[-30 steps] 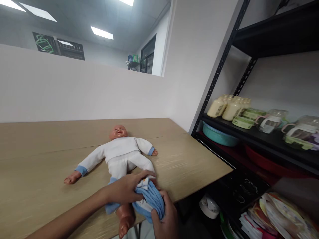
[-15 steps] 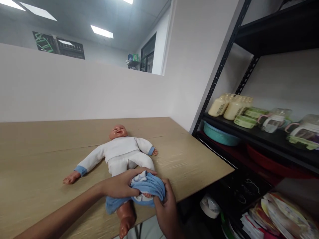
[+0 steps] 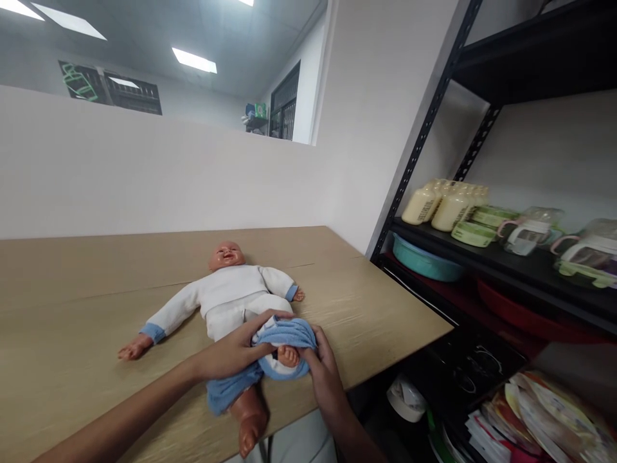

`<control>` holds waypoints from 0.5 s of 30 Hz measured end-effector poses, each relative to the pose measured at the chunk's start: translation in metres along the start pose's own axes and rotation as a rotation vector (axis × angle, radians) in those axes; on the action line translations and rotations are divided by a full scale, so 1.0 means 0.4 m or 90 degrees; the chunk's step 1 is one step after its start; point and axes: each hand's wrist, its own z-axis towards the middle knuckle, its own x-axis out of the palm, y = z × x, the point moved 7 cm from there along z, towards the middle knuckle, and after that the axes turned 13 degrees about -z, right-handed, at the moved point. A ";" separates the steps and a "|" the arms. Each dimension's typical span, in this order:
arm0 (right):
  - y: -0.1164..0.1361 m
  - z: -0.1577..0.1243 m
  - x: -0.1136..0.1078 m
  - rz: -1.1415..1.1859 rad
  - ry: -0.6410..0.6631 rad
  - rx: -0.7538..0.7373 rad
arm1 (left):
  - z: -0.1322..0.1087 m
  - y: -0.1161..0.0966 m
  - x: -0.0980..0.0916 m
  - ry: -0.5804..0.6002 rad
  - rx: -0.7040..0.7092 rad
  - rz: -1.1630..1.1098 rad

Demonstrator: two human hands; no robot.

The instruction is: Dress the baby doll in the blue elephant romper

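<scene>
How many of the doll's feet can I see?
2. One foot peeks out of the blue cloth between the left hand and right hand; the other foot is by the table's near edge.

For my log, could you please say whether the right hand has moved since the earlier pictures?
Yes: the right hand has moved forward, farther in from the near table edge.

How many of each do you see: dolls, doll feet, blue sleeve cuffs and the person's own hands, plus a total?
Doll: 1
Doll feet: 2, one foot framed by blue cloth, other foot outside it
Blue sleeve cuffs: 2, one cuff, other cuff
Person's hands: 2, left hand, right hand
Total: 7
</scene>
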 end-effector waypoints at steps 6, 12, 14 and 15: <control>0.009 0.005 0.011 -0.036 0.099 -0.115 | 0.003 0.008 -0.012 0.015 0.028 -0.012; 0.017 0.066 0.006 -0.127 0.297 -0.119 | 0.009 0.000 -0.026 -0.002 -0.025 0.076; 0.008 0.089 0.012 -0.110 0.395 -0.087 | 0.010 -0.013 -0.025 0.015 -0.045 0.114; 0.003 0.101 0.014 -0.096 0.430 -0.071 | 0.010 -0.023 -0.027 0.012 -0.044 0.127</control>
